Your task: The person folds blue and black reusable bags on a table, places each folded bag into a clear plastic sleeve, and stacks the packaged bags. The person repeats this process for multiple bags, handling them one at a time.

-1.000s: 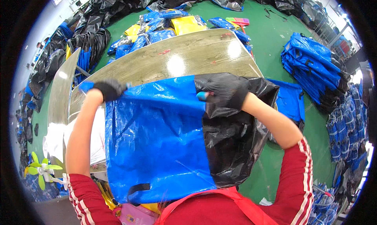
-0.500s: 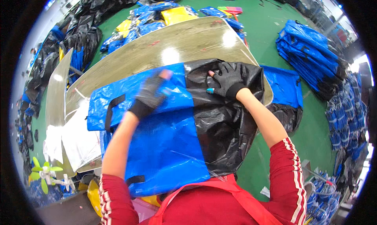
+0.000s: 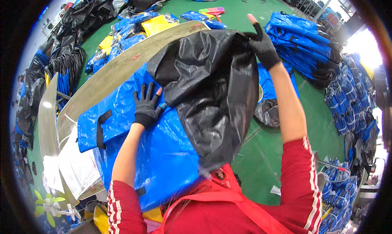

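Note:
A large blue-and-black plastic bag [image 3: 163, 138] lies over the table, with its black end [image 3: 206, 70] bunched and raised on the right. My left hand [image 3: 148, 107], in a grey-black glove with some bare fingertips, rests flat with spread fingers on the blue part. Near it a black strap handle [image 3: 101, 130] shows on the bag. Up at the far right corner of the black end, my right hand [image 3: 263, 46] grips the bag's edge. One bare fingertip points up; its thumb is hidden.
The wood-patterned table [image 3: 122, 56] curves behind the bag. White sheets [image 3: 77, 164] lie at its left. Folded blue bags [image 3: 300, 42] are piled on the green floor [image 3: 261, 168] at right, with blue-and-yellow packets [image 3: 134, 28] beyond the table. A small green-bladed fan [image 3: 50, 203] stands lower left.
My right hand has moved up and outward, lifting the black end, which now bulges. My left hand has come to lie flat on the blue part. The view has shifted slightly.

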The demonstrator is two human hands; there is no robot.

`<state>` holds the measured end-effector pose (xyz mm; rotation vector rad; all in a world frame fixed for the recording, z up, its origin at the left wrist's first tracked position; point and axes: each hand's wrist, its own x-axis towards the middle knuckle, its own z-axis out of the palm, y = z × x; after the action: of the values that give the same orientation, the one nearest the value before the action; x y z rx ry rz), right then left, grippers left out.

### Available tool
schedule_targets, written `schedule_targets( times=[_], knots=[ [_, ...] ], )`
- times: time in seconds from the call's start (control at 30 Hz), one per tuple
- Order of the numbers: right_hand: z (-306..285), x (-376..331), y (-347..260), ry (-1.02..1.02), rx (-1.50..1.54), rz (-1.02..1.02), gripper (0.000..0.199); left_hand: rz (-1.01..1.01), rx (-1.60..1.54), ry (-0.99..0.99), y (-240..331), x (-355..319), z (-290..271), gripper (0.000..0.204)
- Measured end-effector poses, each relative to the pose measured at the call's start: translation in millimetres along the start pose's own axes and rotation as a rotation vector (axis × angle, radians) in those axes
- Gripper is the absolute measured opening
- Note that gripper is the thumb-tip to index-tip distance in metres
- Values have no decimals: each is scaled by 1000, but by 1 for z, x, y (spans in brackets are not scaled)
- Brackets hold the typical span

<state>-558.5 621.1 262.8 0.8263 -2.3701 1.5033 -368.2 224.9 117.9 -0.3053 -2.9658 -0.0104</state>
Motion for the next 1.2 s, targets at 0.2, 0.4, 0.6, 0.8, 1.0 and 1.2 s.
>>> schedule_targets(
  times=[0.2, 0.4, 0.6, 0.8, 1.0, 1.2],
  knots=[
    [29, 14, -19, -294, -914, -174, 46, -101, 7, -359, -16, 27, -7, 56],
    [77, -27, 14, -478, -895, -474, 56, 96, -192, 131, 24, 46, 0, 55],
    [43, -48, 10, -693, -583, -208, 52, 75, -69, 90, 35, 35, 11, 61],
    [39, -110, -89, -937, -800, -735, 17, 144, -281, 237, 61, 39, -2, 73],
    [84, -44, -22, -785, -442, 91, 35, 451, -530, 53, 104, 25, 42, 55],
    [122, -43, 49, -950, -614, 228, 59, 508, -360, -230, -51, -91, -85, 53]
  ],
)
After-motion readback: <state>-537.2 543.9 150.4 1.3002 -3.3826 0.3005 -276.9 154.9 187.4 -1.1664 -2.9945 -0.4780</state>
